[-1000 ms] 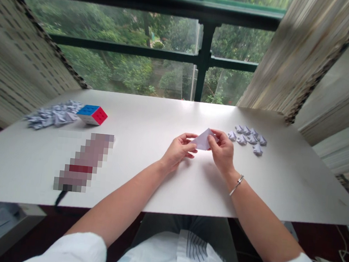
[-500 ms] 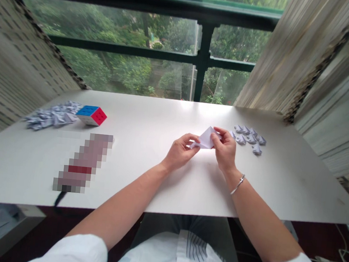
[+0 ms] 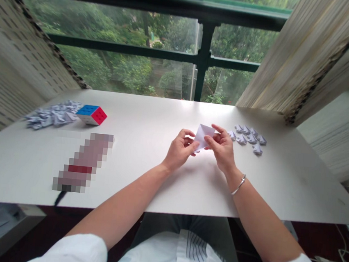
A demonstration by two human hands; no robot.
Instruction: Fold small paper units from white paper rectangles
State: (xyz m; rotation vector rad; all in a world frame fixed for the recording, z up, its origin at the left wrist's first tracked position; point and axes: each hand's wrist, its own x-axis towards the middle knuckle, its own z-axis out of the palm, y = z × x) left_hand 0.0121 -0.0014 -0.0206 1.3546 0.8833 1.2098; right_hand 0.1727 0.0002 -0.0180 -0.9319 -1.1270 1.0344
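Between my two hands, a little above the white table (image 3: 136, 144), is a small sheet of white folded paper (image 3: 204, 134). My left hand (image 3: 181, 149) pinches its lower left edge, thumb in front and fingers behind. At the right edge my right hand (image 3: 223, 149) grips it with the thumb on the near face, while the index finger stretches out past the top corner. Several small folded paper pieces (image 3: 248, 135) lie just beyond my right hand. The fingers behind the paper are partly hidden.
On the left of the table lies a heap of folded paper pieces (image 3: 52, 114), with a puzzle cube (image 3: 91, 114) beside it. Nearer me is a blurred-out long object (image 3: 81, 163) with a dark strap. A window (image 3: 121, 68) and curtains (image 3: 271, 54) stand behind the table.
The paper has turned in my hands and moved slightly left, so a squarer face shows. Both hands have shifted their grip, and my right index finger has lifted off its edge.
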